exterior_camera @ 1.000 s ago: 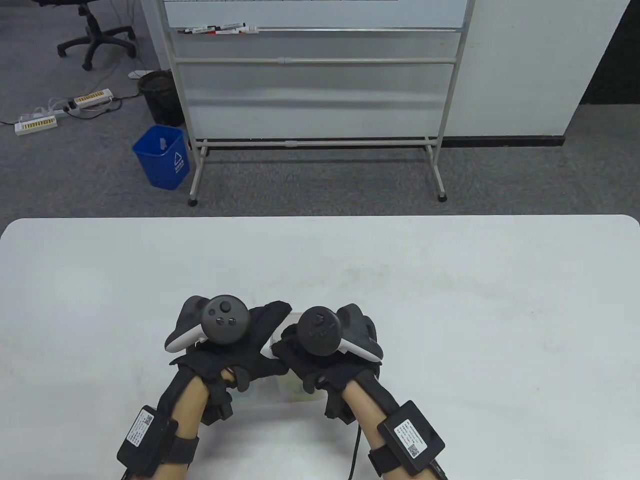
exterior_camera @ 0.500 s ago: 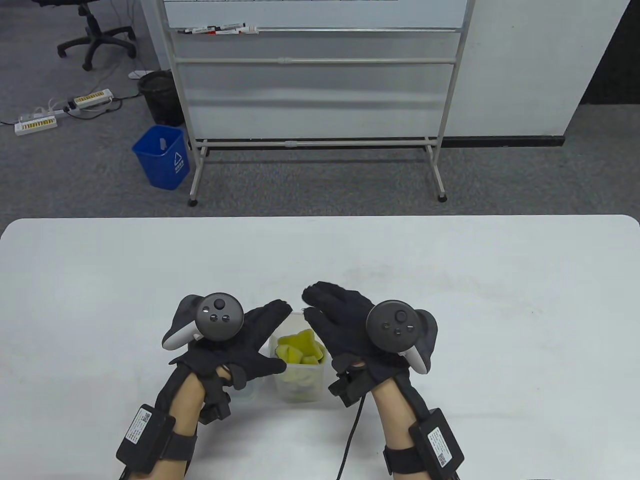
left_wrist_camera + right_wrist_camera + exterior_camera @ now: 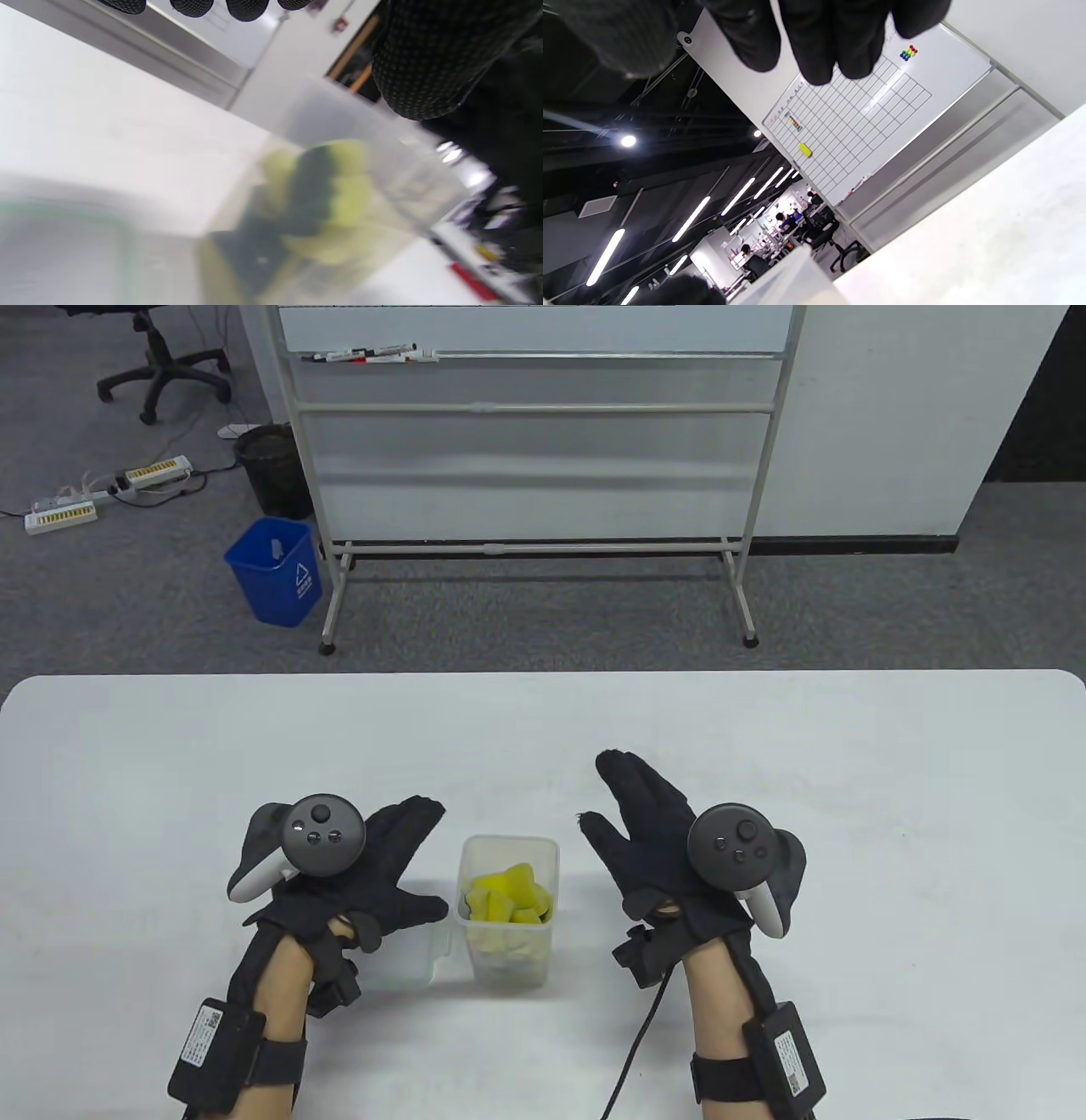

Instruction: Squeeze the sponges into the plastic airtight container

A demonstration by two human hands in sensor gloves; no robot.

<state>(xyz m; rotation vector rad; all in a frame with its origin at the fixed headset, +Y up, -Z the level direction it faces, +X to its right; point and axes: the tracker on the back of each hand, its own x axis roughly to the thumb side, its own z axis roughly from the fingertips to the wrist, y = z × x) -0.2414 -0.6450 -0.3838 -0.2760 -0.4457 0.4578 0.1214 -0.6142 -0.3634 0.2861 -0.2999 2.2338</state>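
Bulging yellow sponges (image 3: 507,895) inside clear container (image 3: 509,967)

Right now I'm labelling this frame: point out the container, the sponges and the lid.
container (image 3: 507,963), table view, front wall.
sponges (image 3: 505,893), table view, top yellow piece.
lid (image 3: 399,959), table view, part beside left hand.

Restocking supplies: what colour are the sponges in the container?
Yellow with dark sides sponges; clearest in the left wrist view.

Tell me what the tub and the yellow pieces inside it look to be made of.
The container looks like thin translucent plastic with a frosted, slightly cloudy finish: its contents show through the walls. The sponges look like soft yellow foam, matte and crumpled; the left wrist view shows dark green layers, probably scouring pads, though that view is blurred.
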